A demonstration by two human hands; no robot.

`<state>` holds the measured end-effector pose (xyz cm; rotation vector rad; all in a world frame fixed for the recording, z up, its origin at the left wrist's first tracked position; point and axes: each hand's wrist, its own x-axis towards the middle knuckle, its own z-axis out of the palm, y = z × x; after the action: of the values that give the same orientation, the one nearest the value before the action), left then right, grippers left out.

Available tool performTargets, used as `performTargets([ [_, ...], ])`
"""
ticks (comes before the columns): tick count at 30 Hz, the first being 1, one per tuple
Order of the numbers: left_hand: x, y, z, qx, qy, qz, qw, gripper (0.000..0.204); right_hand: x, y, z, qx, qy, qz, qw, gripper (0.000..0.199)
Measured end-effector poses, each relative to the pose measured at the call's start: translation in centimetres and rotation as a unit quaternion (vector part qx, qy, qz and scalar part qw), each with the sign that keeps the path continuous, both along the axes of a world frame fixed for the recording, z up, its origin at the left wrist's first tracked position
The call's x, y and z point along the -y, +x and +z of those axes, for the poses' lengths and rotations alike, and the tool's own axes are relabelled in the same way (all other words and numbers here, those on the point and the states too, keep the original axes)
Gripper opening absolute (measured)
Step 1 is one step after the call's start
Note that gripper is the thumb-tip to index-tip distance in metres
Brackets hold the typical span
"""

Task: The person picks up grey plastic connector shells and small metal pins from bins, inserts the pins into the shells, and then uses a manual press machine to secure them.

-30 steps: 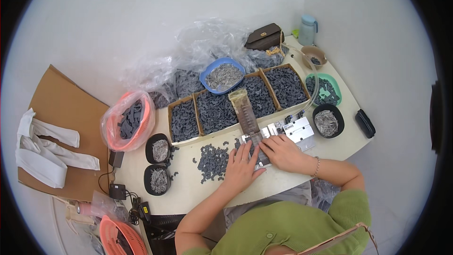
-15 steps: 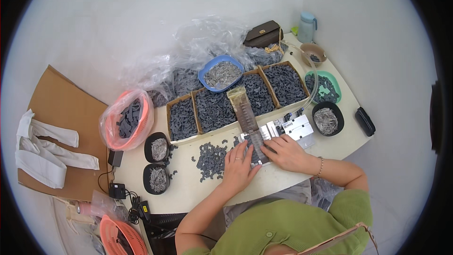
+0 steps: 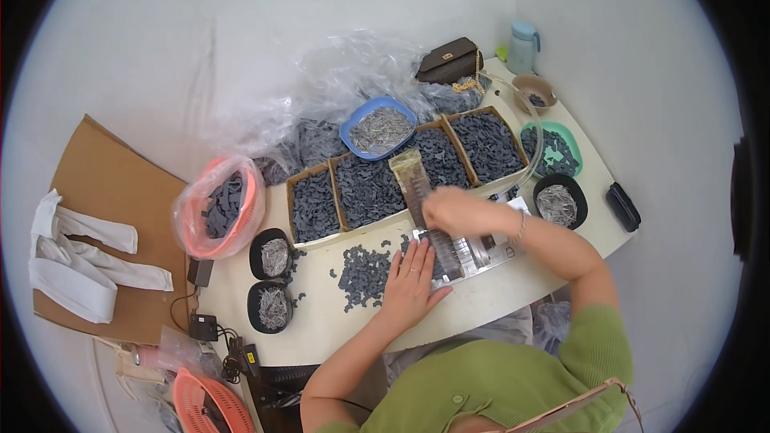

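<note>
My left hand (image 3: 414,283) lies flat, fingers spread, on the white table (image 3: 337,337), beside a loose heap of small dark parts (image 3: 363,273) and at the left edge of a metal jig (image 3: 459,252). My right hand (image 3: 454,212) hovers above the jig, fingers curled at the lower end of a long tan strip (image 3: 411,179) that leans up over the boxes. Whether it grips the strip or a small part is unclear.
Three cardboard boxes (image 3: 314,206) of dark parts line the table's back. A blue bowl (image 3: 380,127), black bowls (image 3: 271,255) (image 3: 560,202), a green basket (image 3: 556,149), clear plastic bags (image 3: 345,72), a brown purse (image 3: 450,59) and a bottle (image 3: 522,45) surround them. An orange basket (image 3: 216,207) sits left.
My right hand has lifted off the jig and moved up and left to the lower end of the tan strip. The left hand stayed flat on the table.
</note>
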<state>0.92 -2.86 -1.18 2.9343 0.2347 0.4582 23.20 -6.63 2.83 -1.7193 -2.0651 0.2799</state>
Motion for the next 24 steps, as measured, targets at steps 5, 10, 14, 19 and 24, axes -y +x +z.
performTargets([
  [5, -0.8, 1.2, 0.3, -0.014, -0.054, 0.023, 0.998, 0.072, -7.6, 3.7, 3.9, -0.109, 0.231, -0.147, 0.956, 0.012],
  [10, -1.9, 0.2, 1.2, 0.015, -0.077, 0.068, 0.995, 0.067, -7.9, 4.3, 3.3, -0.080, 0.144, -0.241, 0.957, 0.020],
  [14, -1.8, -1.5, 1.5, 0.040, -0.085, 0.088, 0.992, 0.059, -3.8, 1.5, 3.1, -0.040, 0.223, -0.170, 0.959, 0.029],
  [19, -2.1, -3.7, 1.5, 0.052, -0.101, 0.117, 0.987, 0.052, 7.0, -3.3, 1.9, 0.192, 0.352, 0.037, 0.915, 0.024],
  [24, -2.2, -3.8, 0.8, 0.042, -0.125, 0.111, 0.985, 0.049, 11.7, -7.3, -1.7, 0.214, 0.217, 0.058, 0.951, 0.038],
])
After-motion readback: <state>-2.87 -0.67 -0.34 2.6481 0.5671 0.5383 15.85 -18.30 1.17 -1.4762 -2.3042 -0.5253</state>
